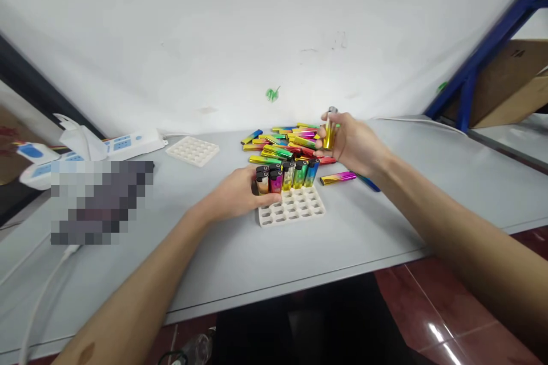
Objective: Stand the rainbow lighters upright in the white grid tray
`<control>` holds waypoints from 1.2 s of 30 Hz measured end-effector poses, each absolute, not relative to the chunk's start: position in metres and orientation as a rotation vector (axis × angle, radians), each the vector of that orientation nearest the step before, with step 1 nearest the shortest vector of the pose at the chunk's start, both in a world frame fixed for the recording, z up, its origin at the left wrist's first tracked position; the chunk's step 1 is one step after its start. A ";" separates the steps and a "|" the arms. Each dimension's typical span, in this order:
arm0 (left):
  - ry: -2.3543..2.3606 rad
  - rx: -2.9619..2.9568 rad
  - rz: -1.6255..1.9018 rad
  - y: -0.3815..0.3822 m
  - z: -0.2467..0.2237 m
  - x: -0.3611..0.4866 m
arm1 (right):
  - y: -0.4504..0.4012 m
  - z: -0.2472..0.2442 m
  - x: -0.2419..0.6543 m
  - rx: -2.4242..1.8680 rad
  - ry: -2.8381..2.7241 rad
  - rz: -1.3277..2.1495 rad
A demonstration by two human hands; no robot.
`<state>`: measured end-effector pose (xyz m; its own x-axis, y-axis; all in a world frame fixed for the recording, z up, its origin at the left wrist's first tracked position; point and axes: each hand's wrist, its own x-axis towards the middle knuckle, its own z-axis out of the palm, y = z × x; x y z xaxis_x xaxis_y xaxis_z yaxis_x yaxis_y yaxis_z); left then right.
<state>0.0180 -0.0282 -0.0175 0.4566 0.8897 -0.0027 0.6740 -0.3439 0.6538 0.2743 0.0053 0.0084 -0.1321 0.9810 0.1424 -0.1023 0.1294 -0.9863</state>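
My right hand (351,140) is raised over the right side of a pile of lighters, its fingers closed round a shiny gold lighter (329,136) held upright. My left hand (240,193) wraps the left end of a white slotted tray (295,208), thumb in front, gripping a copper lighter (262,183) and a magenta lighter (276,182) that stand there. Silver-gold, green and blue lighters (301,174) with black tops stand upright along the tray's back. Behind them lies the heap of metallic, multicoloured lighters (278,151).
Another white slotted tray (193,150) lies at the back left. Power strips (128,144) and a blurred dark object (107,202) with a white cable are on the left. A magenta-gold lighter (338,178) lies right of the tray. A white wall (240,40) bounds the table's back.
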 end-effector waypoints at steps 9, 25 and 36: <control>1.307 2.092 0.514 -0.027 -0.020 0.017 | 0.005 -0.016 0.274 -0.963 -1.183 1.319; 1.552 2.437 0.727 0.014 -0.017 0.007 | 0.013 -0.027 0.280 -1.001 -1.214 1.287; 1.303 2.731 0.777 0.029 -0.037 0.003 | 0.009 -0.022 0.279 -1.006 -1.220 1.160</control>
<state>0.0029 0.0286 -0.0372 0.5284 0.7335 0.4276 0.7246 -0.6521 0.2231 0.2790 0.0085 -0.0217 -0.0172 0.9875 0.1568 -0.1061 0.1541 -0.9823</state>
